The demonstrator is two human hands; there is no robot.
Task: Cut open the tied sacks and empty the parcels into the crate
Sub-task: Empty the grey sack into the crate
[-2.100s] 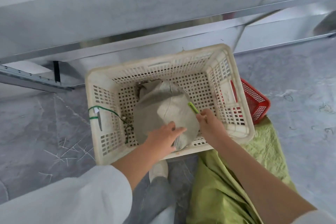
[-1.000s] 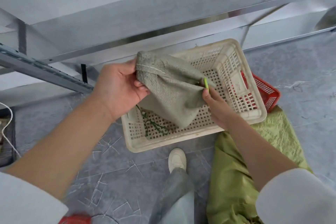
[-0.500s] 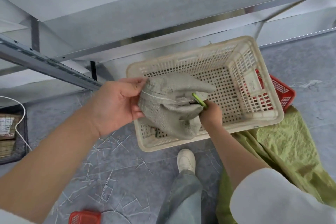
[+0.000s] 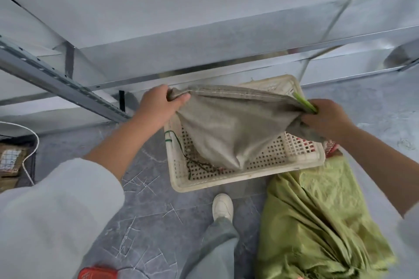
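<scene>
A grey-green cloth sack (image 4: 229, 129) hangs stretched over the cream perforated crate (image 4: 301, 158) on the floor. My left hand (image 4: 158, 106) grips the sack's left upper corner. My right hand (image 4: 326, 118) grips its right corner together with a thin green cutter (image 4: 303, 102) that sticks up from the fist. The sack sags to a point near the crate's bottom. A green cord (image 4: 179, 149) lies inside the crate at its left side. No parcels show in the crate.
A metal shelf rack (image 4: 204, 41) stands right behind the crate. A light green sack (image 4: 317, 224) lies on the floor at the right, a red basket (image 4: 331, 146) behind it. My shoe (image 4: 223, 207) is near the crate's front. Another red object (image 4: 97, 273) sits at the bottom left.
The sack was lifted out of the crate and is now spread wide between both hands. My right hand moved right and up with the cutter.
</scene>
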